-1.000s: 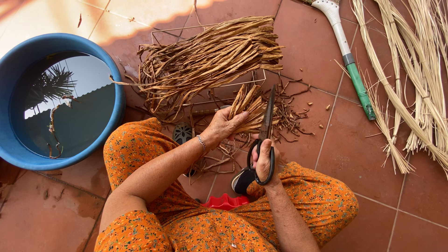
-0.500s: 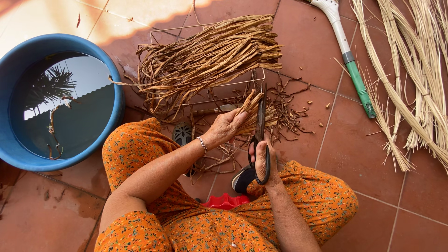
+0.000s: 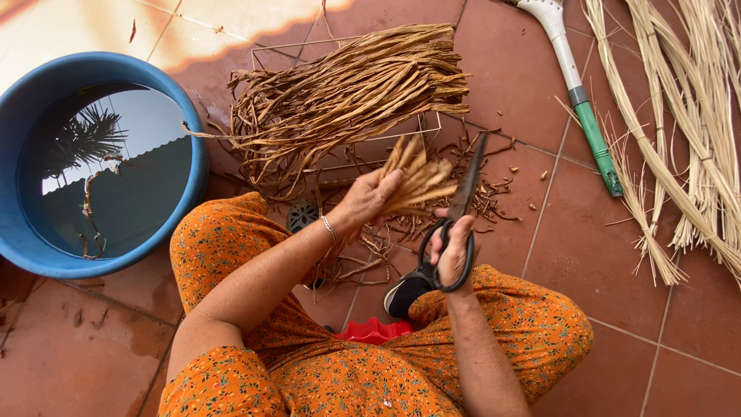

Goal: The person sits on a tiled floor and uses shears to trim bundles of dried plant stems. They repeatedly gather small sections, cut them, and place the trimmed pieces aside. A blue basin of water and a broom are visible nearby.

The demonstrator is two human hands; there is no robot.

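Change since earlier: bunch of dried strips is now fanning upward and tilting higher in the left hand, while the scissors are swinging from nearly upright to leaning right, blades alongside the bunch.

Landmark: blue water basin, sitting at the far left on the red tiled floor; everything else is being placed from it.

Pale reed bundles: lying farthest right of the basin, well apart from the hands, seemingly being kept aside as separate stock.

Pile of dried strips: resting just right of the basin on a thin wire frame, ends squared off to the right, likely being stacked within easy reach of both water and hands.

Green-and-white tool handle: lying between that pile and the reeds, untouched.

Trimmings: scattering on the tiles right of the basin, below the pile, under the blades, where offcuts would be dropping.

Left hand: right of the basin and below the pile, fingers curling tight around the bunch's lower end, holding the tips up for the blades.

Right hand: farther right, just beside the left, fingers threading through the black loops and gripping the scissors; blades appearing nearly together, touching or just beside the bunch, which I cannot tell.
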